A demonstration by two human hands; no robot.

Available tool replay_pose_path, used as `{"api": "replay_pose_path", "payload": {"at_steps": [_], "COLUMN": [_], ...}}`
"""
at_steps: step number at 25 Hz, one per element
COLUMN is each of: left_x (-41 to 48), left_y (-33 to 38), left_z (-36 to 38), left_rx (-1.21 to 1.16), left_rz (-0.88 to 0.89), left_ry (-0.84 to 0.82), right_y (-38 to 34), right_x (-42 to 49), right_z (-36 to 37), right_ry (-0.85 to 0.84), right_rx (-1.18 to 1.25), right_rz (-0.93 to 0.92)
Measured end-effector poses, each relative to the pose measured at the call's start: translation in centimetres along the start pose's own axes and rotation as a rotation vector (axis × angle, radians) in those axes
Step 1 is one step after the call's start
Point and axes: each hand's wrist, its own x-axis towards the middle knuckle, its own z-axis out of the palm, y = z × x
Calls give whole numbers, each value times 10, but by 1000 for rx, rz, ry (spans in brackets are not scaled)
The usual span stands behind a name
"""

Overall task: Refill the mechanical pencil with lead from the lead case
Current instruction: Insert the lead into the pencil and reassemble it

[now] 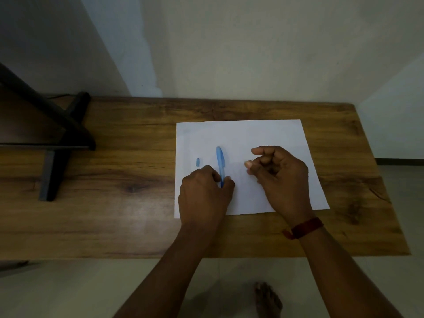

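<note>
A blue mechanical pencil (220,160) lies lengthwise on a white sheet of paper (270,134), its near end pinched by my left hand (203,193). A small blue cap (197,162) rests on the paper just left of the pencil. My right hand (278,174) hovers to the right of the pencil with fingers curled and thumb against forefinger; a very thin dark tip, perhaps a lead, shows at the fingertips. The lead case is hidden or out of sight.
The paper lies on a wooden table (114,180) set against a pale wall. A dark metal frame (57,138) stands at the table's left end. A red band (304,228) circles my right wrist. A bare foot (267,299) shows on the floor below.
</note>
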Motion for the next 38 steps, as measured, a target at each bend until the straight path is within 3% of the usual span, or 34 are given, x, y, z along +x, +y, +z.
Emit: {"api": "replay_pose_path", "payload": {"at_steps": [5, 11, 15, 38], "left_x": [-1, 4, 7, 11], "left_y": [3, -5, -10, -14], "left_z": [-4, -24, -33, -29], "left_rx": [-28, -13, -51, -133], "left_rz": [25, 292, 442, 483], "left_ry": [47, -76, -84, -131], "right_y": [-2, 0, -2, -5], "right_x": [2, 13, 14, 13], "right_z": [10, -3, -8, -10], "right_ry": [48, 197, 167, 78], "right_rx": [263, 530, 677, 711], "right_rz": [168, 378, 426, 354]}}
